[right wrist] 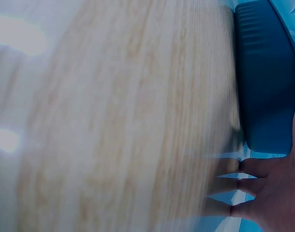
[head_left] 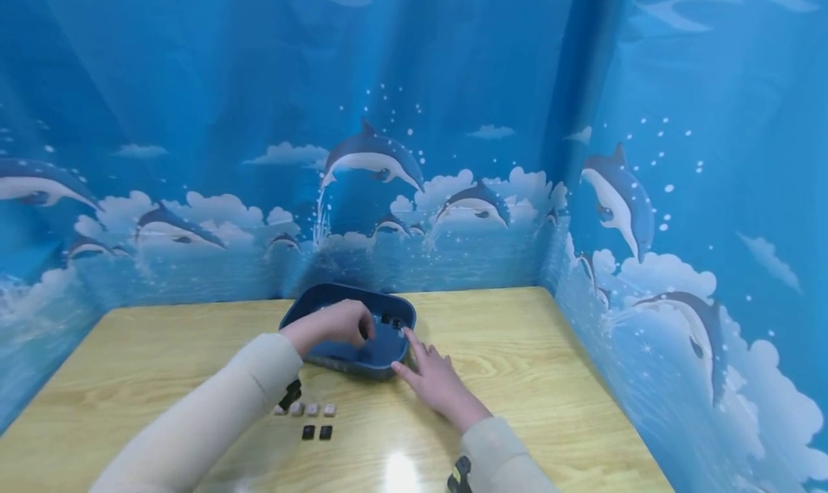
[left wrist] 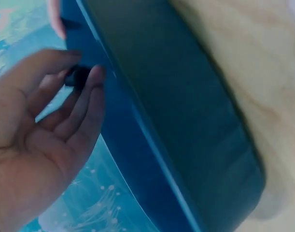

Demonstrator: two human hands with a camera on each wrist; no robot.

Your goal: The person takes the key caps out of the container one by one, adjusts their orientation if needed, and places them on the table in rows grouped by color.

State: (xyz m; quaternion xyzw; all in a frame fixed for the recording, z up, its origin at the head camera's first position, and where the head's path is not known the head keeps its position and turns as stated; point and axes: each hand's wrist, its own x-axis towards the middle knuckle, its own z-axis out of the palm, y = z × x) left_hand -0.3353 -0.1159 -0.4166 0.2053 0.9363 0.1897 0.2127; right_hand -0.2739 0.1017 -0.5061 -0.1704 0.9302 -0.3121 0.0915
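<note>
My left hand (head_left: 338, 323) is over the dark blue plastic bin (head_left: 352, 368), pinching a small black keycap (left wrist: 77, 77) between thumb and fingertips. In the left wrist view, the left hand (left wrist: 50, 116) shows its palm beside the bin wall (left wrist: 171, 106). My right hand (head_left: 440, 383) rests at the bin's right side, thumb and forefinger at the rim and the other fingers spread. Inside the bin, black keycaps (head_left: 397, 323) lie near the right end. The right wrist view shows the right hand (right wrist: 273, 193) with fingers extended down by the bin's end.
On the wooden table (head_left: 517, 378), in front of the bin, several whitish keycaps (head_left: 313, 409) form a row, partly overlapped by the left wrist strap. Two black keycaps (head_left: 325, 432) sit nearer. A blue dolphin-print curtain (head_left: 259, 191) stands behind and right of the table.
</note>
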